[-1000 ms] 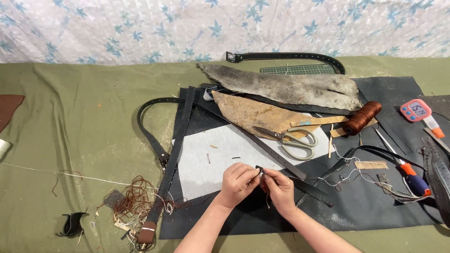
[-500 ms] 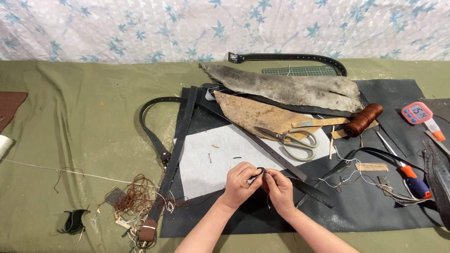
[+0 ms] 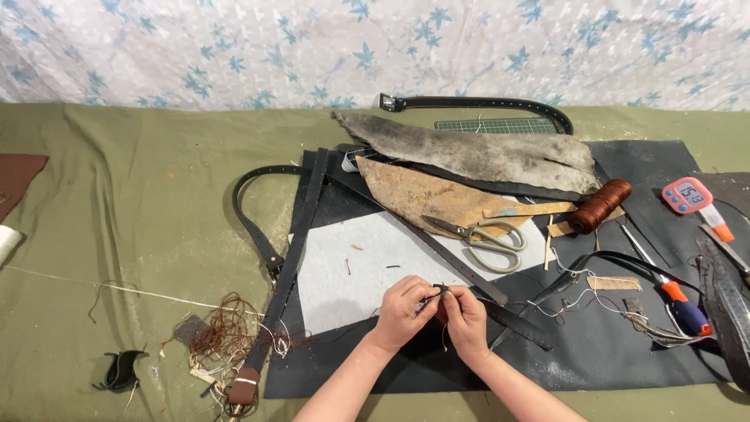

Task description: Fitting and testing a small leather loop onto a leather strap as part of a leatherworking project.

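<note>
Fingertips of the left hand and right hand pinch together on a small dark piece, mostly hidden between them; its kind cannot be made out. It sits at the end of a black strap above a white sheet. Scissors and a brown thread spool lie beyond. Another strap at the right edge is cut off.

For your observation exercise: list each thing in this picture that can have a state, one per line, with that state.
Left hand: fingers pinched on the small dark piece.
Right hand: fingers pinched on the same piece.
Small dark piece: held between both hands.
Scissors: closed, lying flat.
Thread spool: wound, lying on its side.
Timer: display on.
</note>
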